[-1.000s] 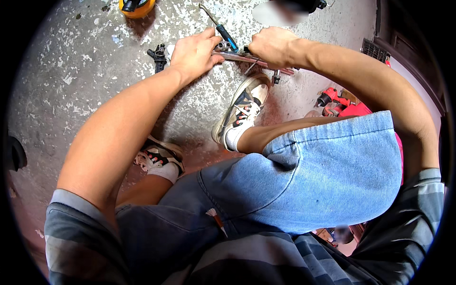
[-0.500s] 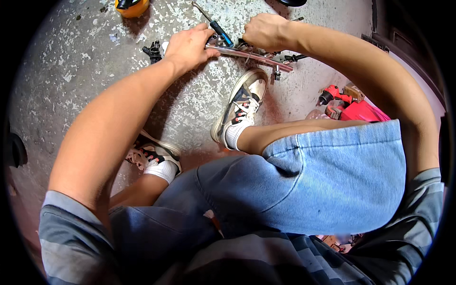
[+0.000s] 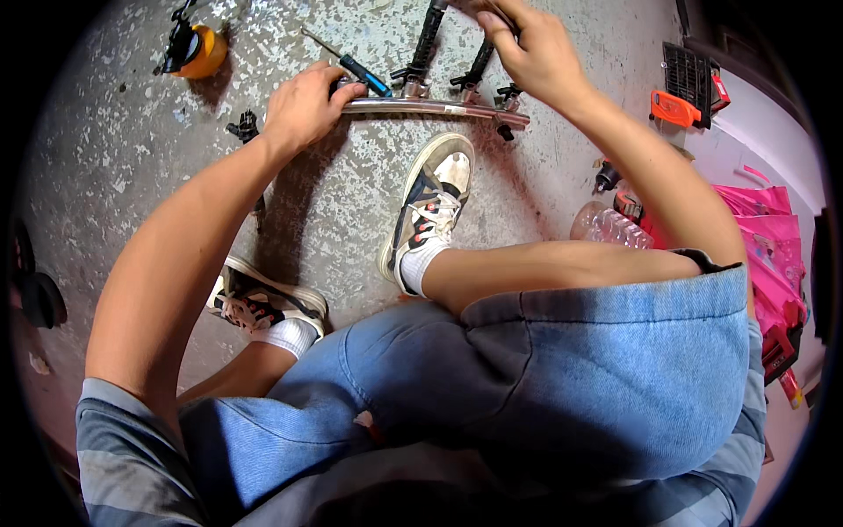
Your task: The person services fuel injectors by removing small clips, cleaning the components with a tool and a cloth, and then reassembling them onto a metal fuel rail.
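A curved shiny metal bar [image 3: 399,106] lies across the upper middle, with black ribbed arms [image 3: 428,39] and small metal clamps fixed along it. My left hand [image 3: 303,104] is wrapped over the bar's left end, thumb and fingers closed around it. Up at the top edge, my right hand [image 3: 543,54] is closed on a dark piece at the far end of the arms; its kind cannot be made out. A screwdriver [image 3: 364,75] with a blue and black handle rests on the floor behind the bar.
A yellow and black container [image 3: 202,53] stands at the upper left. A black fitting [image 3: 244,127] lies beside my left wrist. My shoe [image 3: 439,180] is just below the bar. Rightward are a clear plastic bottle [image 3: 606,227], an orange case [image 3: 674,109] and pink bags [image 3: 773,259].
My right hand has moved up and away from the bar to the far ends of the black arms, which now show. My left hand stays on the bar's left end. The view has shifted.
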A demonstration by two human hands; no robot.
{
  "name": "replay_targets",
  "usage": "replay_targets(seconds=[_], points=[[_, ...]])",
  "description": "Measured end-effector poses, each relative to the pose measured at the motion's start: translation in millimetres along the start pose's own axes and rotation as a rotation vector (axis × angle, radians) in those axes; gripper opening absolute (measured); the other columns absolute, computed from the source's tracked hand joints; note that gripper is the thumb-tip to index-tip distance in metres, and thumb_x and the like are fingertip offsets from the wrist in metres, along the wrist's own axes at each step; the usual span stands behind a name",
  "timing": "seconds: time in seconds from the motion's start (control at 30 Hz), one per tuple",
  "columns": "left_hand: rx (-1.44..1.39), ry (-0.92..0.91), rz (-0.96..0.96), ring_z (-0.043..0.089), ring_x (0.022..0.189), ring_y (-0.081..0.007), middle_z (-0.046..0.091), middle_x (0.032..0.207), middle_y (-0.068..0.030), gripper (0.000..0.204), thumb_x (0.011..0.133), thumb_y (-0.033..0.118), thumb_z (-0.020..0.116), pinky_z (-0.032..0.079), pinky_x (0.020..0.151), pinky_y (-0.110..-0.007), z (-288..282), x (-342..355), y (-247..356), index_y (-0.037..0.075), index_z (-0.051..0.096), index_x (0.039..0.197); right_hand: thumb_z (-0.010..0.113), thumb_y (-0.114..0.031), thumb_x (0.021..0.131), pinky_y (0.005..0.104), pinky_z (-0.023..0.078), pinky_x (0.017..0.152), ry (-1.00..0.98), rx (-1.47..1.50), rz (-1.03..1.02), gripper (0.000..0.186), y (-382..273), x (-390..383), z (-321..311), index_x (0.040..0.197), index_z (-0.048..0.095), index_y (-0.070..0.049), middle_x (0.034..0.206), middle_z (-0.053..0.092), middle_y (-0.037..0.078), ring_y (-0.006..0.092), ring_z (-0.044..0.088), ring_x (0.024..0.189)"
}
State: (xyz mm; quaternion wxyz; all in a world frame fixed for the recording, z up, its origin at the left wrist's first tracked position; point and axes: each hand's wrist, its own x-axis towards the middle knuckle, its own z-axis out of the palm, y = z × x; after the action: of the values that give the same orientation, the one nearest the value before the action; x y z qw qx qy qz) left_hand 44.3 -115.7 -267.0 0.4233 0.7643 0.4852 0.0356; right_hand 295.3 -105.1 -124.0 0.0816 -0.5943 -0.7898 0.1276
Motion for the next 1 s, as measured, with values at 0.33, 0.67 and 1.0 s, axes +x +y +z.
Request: replay_targets(seconds=[0.33,0.67,1.0], points=[[-0.036,-0.126,-0.145,0.066,0.083,-0.0318,0.068,0.087,-0.0158,0.048,0.090,0.051,0.059,0.050,0.077,-0.043,-13.7,12.0,9.7,0.008,0.069,0.107,0.057,-0.020,0.095,0.0322,0.051,0.076,0.001,0.362,0.468,0.024,6.3,-77.9,83.9,0.107,0.064,0.000,0.090,0.070,0.013,0.0197,0.067,0.083],[-0.042,-0.202,-0.212,0.065,0.072,-0.0245,0.070,0.085,-0.0140,0.047,0.092,0.047,0.059,0.050,0.070,-0.038,-20.7,16.9,20.6,0.004,0.070,0.107,0.044,-0.018,0.102,0.0244,0.043,0.050,0.082,1.003,0.820,0.025,36.1,-44.3,85.3,0.109,0.060,0.001,0.069,0.059,0.002,0.0080,0.051,0.054],[0.016,0.042,-0.001,0.060,0.073,-0.0287,0.061,0.087,-0.0109,0.040,0.091,0.043,0.062,0.046,0.066,-0.040,-5.2,0.9,7.6,0.005,0.070,0.102,0.042,-0.024,0.104,0.0208,0.039,0.045,0.396,1.220,0.842,0.032,39.4,-52.8,55.8,0.104,0.060,0.003,0.064,0.058,0.003,0.0064,0.047,0.046]])
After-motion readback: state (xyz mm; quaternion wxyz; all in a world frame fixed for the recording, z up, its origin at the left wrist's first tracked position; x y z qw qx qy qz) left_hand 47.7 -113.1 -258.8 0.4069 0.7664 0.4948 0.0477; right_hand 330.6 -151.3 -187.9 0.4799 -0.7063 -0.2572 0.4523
